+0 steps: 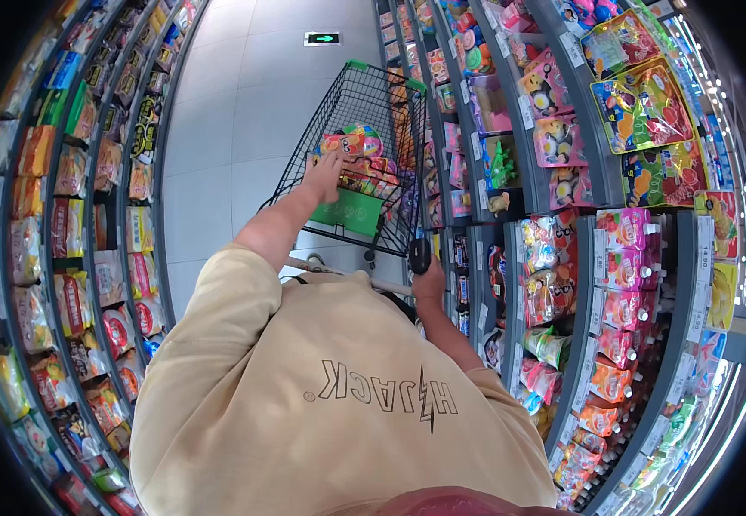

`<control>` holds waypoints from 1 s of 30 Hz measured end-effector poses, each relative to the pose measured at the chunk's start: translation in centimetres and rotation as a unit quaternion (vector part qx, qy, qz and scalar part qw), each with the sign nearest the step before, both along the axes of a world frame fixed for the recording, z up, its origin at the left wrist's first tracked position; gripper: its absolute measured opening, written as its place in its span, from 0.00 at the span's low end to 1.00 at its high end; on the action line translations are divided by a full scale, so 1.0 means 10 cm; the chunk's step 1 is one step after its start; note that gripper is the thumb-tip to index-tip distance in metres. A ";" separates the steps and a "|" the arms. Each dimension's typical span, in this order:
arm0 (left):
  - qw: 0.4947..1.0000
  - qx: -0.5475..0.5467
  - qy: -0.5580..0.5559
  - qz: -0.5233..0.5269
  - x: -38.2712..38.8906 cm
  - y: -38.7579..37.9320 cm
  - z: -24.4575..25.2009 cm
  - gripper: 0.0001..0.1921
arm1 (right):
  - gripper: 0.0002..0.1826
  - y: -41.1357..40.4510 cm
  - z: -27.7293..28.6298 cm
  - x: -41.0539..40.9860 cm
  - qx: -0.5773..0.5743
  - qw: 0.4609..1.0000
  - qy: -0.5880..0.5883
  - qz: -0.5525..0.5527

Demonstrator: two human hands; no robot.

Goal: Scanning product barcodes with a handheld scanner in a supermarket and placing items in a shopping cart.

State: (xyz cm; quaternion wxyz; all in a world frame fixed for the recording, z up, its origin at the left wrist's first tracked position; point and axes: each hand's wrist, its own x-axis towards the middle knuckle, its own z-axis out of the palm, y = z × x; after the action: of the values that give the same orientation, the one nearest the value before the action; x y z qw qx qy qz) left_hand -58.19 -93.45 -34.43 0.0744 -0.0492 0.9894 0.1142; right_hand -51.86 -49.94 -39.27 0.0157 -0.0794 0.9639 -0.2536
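Observation:
My left hand (pixel 326 173) reaches over the near end of a black wire shopping cart (pixel 302 138) with green corner caps. Its fingertips overlap a red and orange snack packet (pixel 346 144); whether they grip it or only touch it is unclear. Beside and under that packet lie a round multicoloured package (pixel 371 138) and several colourful snack packs (pixel 383 171). A green panel (pixel 355 213) hangs on the near side of the cart. On the right, my right hand (pixel 428 280) is closed around a black grip (pixel 419 256) at the cart's near right corner.
Shelves of bagged foods (pixel 73 235) line the left side. Close along the cart's right side, shelves hold toys, such as a green dinosaur (pixel 501 164), and spouted pouches (pixel 621 271). Grey floor tiles (pixel 205 129) run ahead, with a lit green arrow sign (pixel 323 39).

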 end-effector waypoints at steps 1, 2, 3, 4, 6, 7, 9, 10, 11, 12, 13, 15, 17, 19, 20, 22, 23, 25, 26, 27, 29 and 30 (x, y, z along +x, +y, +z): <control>0.997 -0.046 -0.059 -0.020 0.04 0.06 0.11 0.44 | 0.24 -0.03 -0.01 -0.02 -0.003 1.000 -0.001 -0.011; 0.996 -0.051 -0.062 -0.025 0.12 0.07 0.11 0.44 | 0.25 -0.09 0.03 -0.05 0.005 1.000 0.006 -0.022; 0.997 -0.007 -0.081 -0.007 0.22 0.08 0.07 0.43 | 0.26 -0.14 0.04 -0.06 0.013 0.999 0.011 -0.034; 0.994 0.036 -0.101 0.010 0.33 0.09 0.00 0.42 | 0.26 -0.19 0.03 -0.10 0.008 0.999 0.007 -0.043; 0.996 0.045 -0.081 0.007 0.84 0.11 -0.47 0.42 | 0.31 -0.23 0.03 -0.19 0.030 0.998 -0.013 -0.052; 0.996 0.042 -0.085 -0.004 1.03 0.13 -0.51 0.42 | 0.31 -0.22 -0.01 -0.22 0.028 0.997 -0.017 -0.063; 0.992 0.094 0.063 -0.057 1.28 0.07 -0.51 0.43 | 0.31 -0.26 -0.04 -0.28 0.011 0.996 -0.022 -0.086; 0.992 0.092 0.060 -0.062 1.30 -0.03 -0.52 0.43 | 0.31 -0.29 -0.04 -0.30 0.007 0.996 -0.021 -0.086; 0.990 0.123 0.018 -0.066 1.31 -0.12 -0.52 0.42 | 0.31 -0.32 -0.04 -0.33 0.005 0.996 -0.023 -0.091; 0.985 0.155 -0.023 -0.068 1.32 -0.19 -0.51 0.42 | 0.30 -0.34 -0.03 -0.37 0.007 0.996 -0.029 -0.085; 0.986 0.153 -0.023 -0.069 1.36 -0.25 -0.49 0.42 | 0.30 -0.37 -0.02 -0.40 0.009 0.996 -0.035 -0.078; 0.993 0.099 0.040 -0.043 1.46 -0.34 -0.41 0.39 | 0.30 -0.40 -0.03 -0.43 0.016 0.997 -0.037 -0.073; 0.992 0.093 0.068 -0.043 1.45 -0.38 -0.31 0.37 | 0.28 -0.41 -0.08 -0.46 0.045 0.996 -0.012 -0.077; 0.987 0.123 0.088 -0.045 1.43 -0.47 -0.28 0.36 | 0.29 -0.49 -0.01 -0.49 0.047 0.996 -0.027 -0.074; 0.988 0.120 0.086 -0.033 1.43 -0.47 -0.27 0.35 | 0.30 -0.53 0.02 -0.49 0.050 0.995 -0.041 -0.074; 0.989 0.123 0.077 -0.020 1.38 -0.48 -0.25 0.34 | 0.30 -0.57 0.01 -0.52 0.047 0.996 -0.030 -0.071; 0.990 0.125 0.068 -0.009 1.37 -0.50 -0.23 0.33 | 0.30 -0.58 0.00 -0.53 0.042 0.996 -0.017 -0.070; 0.989 0.133 0.066 -0.005 1.33 -0.53 -0.23 0.33 | 0.30 -0.61 0.01 -0.60 0.048 0.996 -0.028 -0.067; 0.988 0.141 0.066 -0.002 1.31 -0.55 -0.23 0.32 | 0.30 -0.62 0.00 -0.63 0.054 0.996 -0.038 -0.063; 0.988 0.140 0.063 -0.006 1.27 -0.56 -0.22 0.32 | 0.30 -0.65 0.00 -0.66 0.052 0.996 -0.040 -0.068; 0.987 0.146 0.061 0.010 1.22 -0.58 -0.21 0.31 | 0.27 -0.70 0.00 -0.72 0.048 0.997 0.014 -0.059; 0.988 0.145 0.059 0.005 1.19 -0.60 -0.21 0.31 | 0.27 -0.73 0.00 -0.77 0.047 0.997 0.012 -0.063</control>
State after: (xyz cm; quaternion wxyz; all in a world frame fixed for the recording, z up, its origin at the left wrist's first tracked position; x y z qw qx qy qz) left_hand -46.31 -99.44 -36.51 0.0215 -0.0362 0.9649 0.2593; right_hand -59.58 -57.26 -39.28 -0.0085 -0.0204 0.9779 -0.2079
